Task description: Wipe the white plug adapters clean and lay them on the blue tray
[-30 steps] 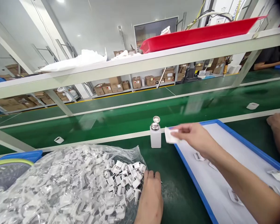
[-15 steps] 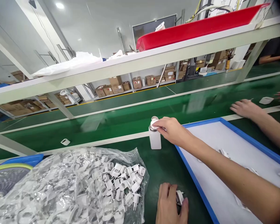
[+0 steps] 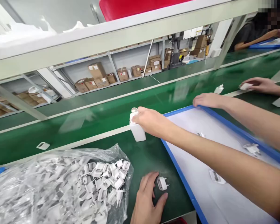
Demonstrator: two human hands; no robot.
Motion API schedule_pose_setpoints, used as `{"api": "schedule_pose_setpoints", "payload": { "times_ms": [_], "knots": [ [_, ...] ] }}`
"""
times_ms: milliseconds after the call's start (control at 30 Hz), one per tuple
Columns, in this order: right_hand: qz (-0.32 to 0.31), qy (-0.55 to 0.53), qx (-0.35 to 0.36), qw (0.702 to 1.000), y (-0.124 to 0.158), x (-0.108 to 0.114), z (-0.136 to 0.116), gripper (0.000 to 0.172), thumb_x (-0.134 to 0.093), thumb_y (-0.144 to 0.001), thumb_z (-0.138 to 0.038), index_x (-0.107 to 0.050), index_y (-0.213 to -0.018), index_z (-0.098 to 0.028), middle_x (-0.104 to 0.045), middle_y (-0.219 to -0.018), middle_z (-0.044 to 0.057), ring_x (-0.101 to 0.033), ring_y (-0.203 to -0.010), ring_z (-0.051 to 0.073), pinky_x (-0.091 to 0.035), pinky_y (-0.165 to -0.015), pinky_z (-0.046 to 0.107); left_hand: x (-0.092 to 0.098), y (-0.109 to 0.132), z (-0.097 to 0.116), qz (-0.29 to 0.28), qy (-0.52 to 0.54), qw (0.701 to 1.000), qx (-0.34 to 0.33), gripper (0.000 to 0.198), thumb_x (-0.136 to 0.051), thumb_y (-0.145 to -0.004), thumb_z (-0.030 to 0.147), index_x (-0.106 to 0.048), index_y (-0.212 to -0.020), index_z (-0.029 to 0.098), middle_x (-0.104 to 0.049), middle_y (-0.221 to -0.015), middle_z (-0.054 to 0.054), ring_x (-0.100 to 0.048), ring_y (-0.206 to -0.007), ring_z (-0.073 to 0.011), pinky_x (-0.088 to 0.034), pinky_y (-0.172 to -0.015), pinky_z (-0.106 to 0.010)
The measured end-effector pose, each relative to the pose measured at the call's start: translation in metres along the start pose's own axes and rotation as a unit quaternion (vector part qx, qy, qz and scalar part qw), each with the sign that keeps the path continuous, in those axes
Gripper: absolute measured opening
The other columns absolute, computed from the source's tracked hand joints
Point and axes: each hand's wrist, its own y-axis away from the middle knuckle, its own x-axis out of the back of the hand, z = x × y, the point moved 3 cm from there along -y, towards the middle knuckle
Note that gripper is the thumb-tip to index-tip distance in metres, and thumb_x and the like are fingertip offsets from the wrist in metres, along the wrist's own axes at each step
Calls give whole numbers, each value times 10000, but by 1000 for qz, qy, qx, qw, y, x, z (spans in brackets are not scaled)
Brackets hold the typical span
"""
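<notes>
My right hand (image 3: pixel 150 121) is closed at the top of a white dispenser bottle (image 3: pixel 138 132), fingers pinching a small white cloth-like piece (image 3: pixel 133 117) against its metal top. A round metal lid (image 3: pixel 134 109) shows just above the fingers. Lower down, my left hand (image 3: pixel 149 200) rests on the green table with fingers apart and nothing in its grasp. Just right of its fingertips lies a white two-pin plug adapter (image 3: pixel 162 183). To the left, a clear plastic bag (image 3: pixel 49 183) holds many similar white adapters, its mouth open toward my left hand.
A blue-rimmed tray (image 3: pixel 182 177) with several adapters lies under my right forearm. A co-worker's hands (image 3: pixel 210 99) reach in from the right, one with a white piece. A single white part (image 3: pixel 43 146) sits on the green belt (image 3: pixel 102 119). Overhead runs a shelf (image 3: pixel 84 46) bearing a red tray (image 3: pixel 140 7).
The view has shifted right and down. My left hand has moved off the adapter, which now lies beside it. My right hand remains at the bottle top. A co-worker's hand has moved to the tray's far edge.
</notes>
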Motion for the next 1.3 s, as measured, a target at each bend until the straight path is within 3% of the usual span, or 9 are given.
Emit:
{"api": "schedule_pose_setpoints", "payload": {
  "times_ms": [467, 600, 700, 800, 867, 1100, 1200, 1267, 1300],
  "knots": [
    [24, -50, 30, 998, 3, 0, 11, 250, -550, -857, 7, -707, -759, -161, -519, -789, 47, -443, -638, 137, -230, -571, 281, 8, -1, 10, -7, -3, 999, -54, 499, -660, -797, 134, -662, -1282, 253, -674, -1303, -103, -664, -898, -218, -597, -759, -329],
    [68, -86, -27, 994, 10, 14, 13, 282, -515, -983, -140, -729, -802, -167, -560, -801, 32, -518, -700, 138, -308, -616, 251, 6, 0, 6, -6, -5, 998, -59, 509, -666, -786, 147, -665, -1286, 247, -664, -1327, -109, -662, -888, -220, -597, -750, -329],
    [127, -145, -127, 973, 40, 30, 12, 311, -496, -1020, -261, -716, -817, -175, -572, -734, -2, -535, -710, 147, -342, -643, 252, 5, 0, 2, -13, -4, 998, -64, 544, -654, -790, 148, -639, -1327, 234, -653, -1338, -121, -650, -866, -211, -591, -753, -329],
    [130, -383, -280, 870, 93, 29, 12, 378, -556, -972, -435, -632, -696, -187, -507, -627, -29, -478, -596, 128, -326, -562, 244, 8, 0, 1, -28, -12, 997, -74, 568, -616, -842, 154, -582, -1405, 222, -663, -1308, -134, -646, -847, -199, -583, -848, -361],
    [114, -499, -337, 791, 129, 19, 6, 365, -591, -941, -491, -655, -754, -184, -589, -705, -2, -525, -652, 144, -375, -586, 241, 10, -2, 3, -40, -16, 996, -77, 566, -569, -890, 151, -541, -1451, 220, -682, -1261, -132, -649, -855, -197, -575, -888, -364],
    [87, -640, -511, 567, 218, -22, -29, 413, -809, -749, -552, -741, -875, -165, -692, -840, 56, -589, -741, 156, -489, -658, 227, 21, -11, 19, -42, -13, 997, -69, 306, -532, -972, 198, -695, -1225, 252, -726, -1123, -84, -666, -976, -231, -573, -872, -340],
    [140, -634, -545, 531, 240, -30, -48, 441, -859, -707, -519, -754, -969, -181, -738, -968, 87, -680, -892, 216, -560, -777, 253, 26, -10, 21, -41, -22, 996, -79, 298, -508, -983, 183, -699, -1206, 235, -733, -1109, -87, -664, -1006, -240, -568, -905, -369],
    [153, -617, -550, 541, 249, -36, -65, 455, -829, -751, -531, -748, -1042, -191, -754, -1031, 99, -710, -945, 247, -586, -808, 275, 30, -8, 20, -49, -32, 995, -85, 316, -494, -989, 179, -692, -1228, 238, -734, -1119, -91, -662, -1026, -246, -572, -906, -382],
    [150, -601, -547, 563, 251, -39, -75, 451, -791, -793, -545, -743, -1072, -194, -760, -1030, 99, -723, -922, 251, -600, -784, 283, 30, -7, 19, -56, -37, 994, -85, 332, -502, -987, 179, -679, -1261, 244, -732, -1130, -93, -662, -1033, -249, -577, -901, -385]
  ]
}}
